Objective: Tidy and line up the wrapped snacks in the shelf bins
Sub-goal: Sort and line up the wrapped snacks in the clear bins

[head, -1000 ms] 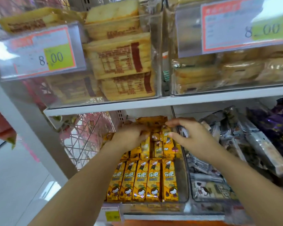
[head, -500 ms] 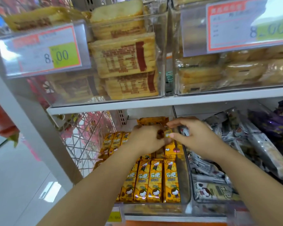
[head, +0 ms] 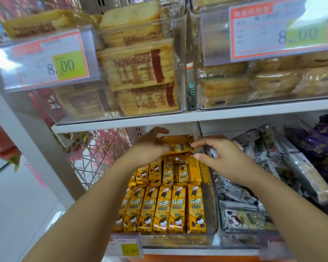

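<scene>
Head view, from the left edge: red bag (head: 0, 144) beside the white shelf upright, then a wire basket (head: 97, 150) behind it, under the upper shelf. Above, left price tag (head: 45, 59) reading 8.00, fixed to a clear upper bin (head: 180, 63) stacked with wrapped toast packs (head: 140, 69).

Below, on the lower shelf, clear snack bin (head: 210, 205) full of yellow wrapped bars. Front row (head: 170, 208) lined side by side, labels facing up, edges touching. Second row (head: 169, 173) behind it, less even, with one pack turned side-on at its right end. Small price tag (head: 127, 246) at the bin's front left corner.

Left hand (head: 150, 148) over the back of the second row, fingers curled round the left end of a loose yellow bar (head: 178, 143). Holds it crosswise above the rear of the snack bin, just under the upper shelf. Right hand (head: 222, 159) at the bar's right end, forefinger and thumb bent and pinching that end, other fingers loosely curled behind.

Further right, second upper bin of pale wrapped cakes (head: 273, 82) with right price tag (head: 278, 33), also 8.00. Beneath, neighbouring bin of silver wrapped snacks (head: 244, 220), jumbled at mixed angles, then purple packs (head: 322, 144) at the far right edge.
</scene>
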Demonstrator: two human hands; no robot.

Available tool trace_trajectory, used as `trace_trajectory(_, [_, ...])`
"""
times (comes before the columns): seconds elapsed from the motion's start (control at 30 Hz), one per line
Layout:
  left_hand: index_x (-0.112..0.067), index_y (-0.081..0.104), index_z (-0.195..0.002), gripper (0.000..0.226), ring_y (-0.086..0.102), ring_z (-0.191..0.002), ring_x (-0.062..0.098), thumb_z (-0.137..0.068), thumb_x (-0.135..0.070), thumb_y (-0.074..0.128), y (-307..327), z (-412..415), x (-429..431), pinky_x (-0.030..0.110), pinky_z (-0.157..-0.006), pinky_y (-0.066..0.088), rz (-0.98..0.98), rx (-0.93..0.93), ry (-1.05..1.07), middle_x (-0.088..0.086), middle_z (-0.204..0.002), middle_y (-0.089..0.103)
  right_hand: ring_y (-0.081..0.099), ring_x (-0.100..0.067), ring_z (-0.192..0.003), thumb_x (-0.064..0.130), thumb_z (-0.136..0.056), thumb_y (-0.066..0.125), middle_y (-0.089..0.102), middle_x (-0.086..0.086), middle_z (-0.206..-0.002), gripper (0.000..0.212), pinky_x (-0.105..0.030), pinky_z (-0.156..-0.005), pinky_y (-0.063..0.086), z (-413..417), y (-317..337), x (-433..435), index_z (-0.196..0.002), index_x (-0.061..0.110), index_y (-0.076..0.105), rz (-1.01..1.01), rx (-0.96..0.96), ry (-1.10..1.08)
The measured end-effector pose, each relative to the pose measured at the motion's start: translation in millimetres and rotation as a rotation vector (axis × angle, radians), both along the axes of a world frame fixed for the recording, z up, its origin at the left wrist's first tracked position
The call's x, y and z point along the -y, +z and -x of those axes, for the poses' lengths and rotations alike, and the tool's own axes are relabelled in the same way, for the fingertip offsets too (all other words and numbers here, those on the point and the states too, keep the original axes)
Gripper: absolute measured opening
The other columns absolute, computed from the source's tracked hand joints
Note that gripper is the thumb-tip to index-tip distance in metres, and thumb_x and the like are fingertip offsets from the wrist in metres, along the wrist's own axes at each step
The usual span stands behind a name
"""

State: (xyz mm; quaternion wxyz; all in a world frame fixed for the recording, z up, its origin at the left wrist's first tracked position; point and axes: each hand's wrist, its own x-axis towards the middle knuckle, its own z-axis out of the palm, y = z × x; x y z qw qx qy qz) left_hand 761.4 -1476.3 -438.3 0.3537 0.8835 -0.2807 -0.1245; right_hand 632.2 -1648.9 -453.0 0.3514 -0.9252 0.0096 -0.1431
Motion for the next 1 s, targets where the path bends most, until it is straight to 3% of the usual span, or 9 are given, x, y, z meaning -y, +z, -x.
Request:
trace_trajectory(0.2, [-0.028, 0.056, -0.098, 0.022, 0.061, -0.083, 0.012, -0.085, -0.014, 0.067, -6.1, -8.0, -1.0, 0.026, -0.074, 0.051, 0.255, -0.021, 0.109, 0.001, -0.103, 0.063, 0.045, 0.008, -0.108, 0.027, -0.091, 0.059, 0.053, 0.026, -0.110, 0.026, -0.016, -0.089, 0.033, 1.0, -1.7, -1.2, -0.117, 0.031, 0.061, -0.011, 0.006, 0.005])
trace_trajectory(0.37, [-0.023, 0.046, -0.124, 0.038, 0.060, -0.100, 0.019, -0.090, -0.028, 0.063, -21.5, -3.8, 5.8, 0.026, -0.082, 0.046, 0.016, 0.069, 0.005, 0.003, -0.112, 0.061, 0.044, 0.009, -0.105, 0.027, -0.091, 0.058, 0.050, 0.028, -0.108, 0.026, -0.015, -0.087, 0.032, 0.1, -1.8, -1.2, -0.117, 0.032, 0.061, 0.003, 0.008, 0.006])
trace_trajectory(0.57, [-0.018, 0.057, -0.122, 0.025, 0.050, -0.102, 0.009, -0.098, -0.023, 0.050, -18.4, -12.5, 12.7, 0.018, -0.081, 0.035, -0.084, 0.132, -0.041, -0.003, -0.120, 0.057, 0.047, 0.007, -0.109, 0.027, -0.091, 0.058, 0.055, 0.025, -0.111, 0.025, -0.016, -0.090, 0.035, -1.6, -4.5, 1.0, -0.116, 0.031, 0.062, -0.019, 0.013, 0.015])
trace_trajectory(0.67, [-0.023, 0.062, -0.119, 0.024, 0.051, -0.112, 0.012, -0.099, -0.023, 0.048, -20.5, -14.7, 16.7, 0.018, -0.083, 0.035, -0.135, 0.149, -0.078, -0.007, -0.118, 0.055, 0.048, 0.005, -0.112, 0.027, -0.091, 0.058, 0.058, 0.021, -0.117, 0.026, -0.018, -0.094, 0.037, -2.7, -5.7, 1.9, -0.117, 0.030, 0.062, -0.024, 0.010, 0.022])
trace_trajectory(0.87, [-0.020, 0.062, -0.120, 0.027, 0.052, -0.117, 0.022, -0.099, -0.023, 0.046, -46.8, -17.5, 26.6, 0.030, -0.093, 0.042, -0.261, 0.273, -0.152, 0.003, -0.127, 0.059, 0.050, 0.001, -0.114, 0.027, -0.091, 0.059, 0.060, 0.019, -0.118, 0.026, -0.024, -0.097, 0.040, -3.9, -7.9, 2.5, -0.116, 0.031, 0.063, -0.011, 0.020, 0.018])
trace_trajectory(1.0, [-0.014, 0.063, -0.118, 0.027, 0.054, -0.113, 0.022, -0.100, -0.019, 0.044, -52.2, -18.4, 30.8, 0.026, -0.087, 0.040, -0.244, 0.298, -0.067, 0.005, -0.125, 0.060, 0.049, -0.001, -0.117, 0.028, -0.090, 0.059, 0.060, 0.017, -0.120, 0.026, -0.029, -0.101, 0.040, -4.5, -8.5, 3.1, -0.116, 0.032, 0.063, -0.012, 0.015, 0.024])
